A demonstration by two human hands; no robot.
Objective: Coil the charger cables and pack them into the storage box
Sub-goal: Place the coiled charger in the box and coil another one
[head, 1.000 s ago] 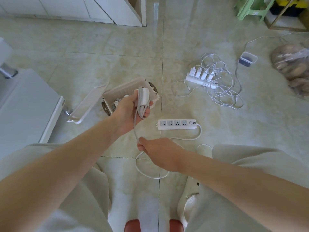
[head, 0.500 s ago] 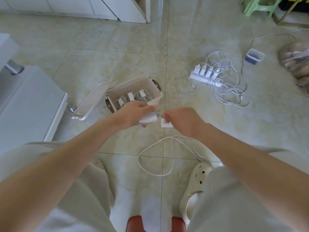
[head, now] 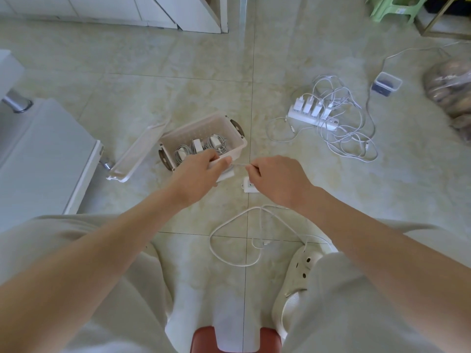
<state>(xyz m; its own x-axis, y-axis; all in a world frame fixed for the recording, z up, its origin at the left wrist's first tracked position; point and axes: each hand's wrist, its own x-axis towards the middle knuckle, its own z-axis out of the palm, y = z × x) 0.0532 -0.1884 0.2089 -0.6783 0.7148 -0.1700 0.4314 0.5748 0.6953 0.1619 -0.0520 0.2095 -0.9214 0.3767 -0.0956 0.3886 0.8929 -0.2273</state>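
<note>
The pale tiled floor spreads out under both hands. Just beyond the left hand sits the open storage box, with coiled chargers already lying inside. Its lid leans against the box wall, further out to the left. Well off to the right of the right hand lies a power strip with chargers still plugged in, amid a tangle of white cables. Below both hands a thick white cord loops on the floor. A second power strip shows only one end from under the right hand. The left hand grips a white charger brick, fingers curled round it. The right hand pinches the brick's thin cable, which stretches taut between the two hands.
</note>
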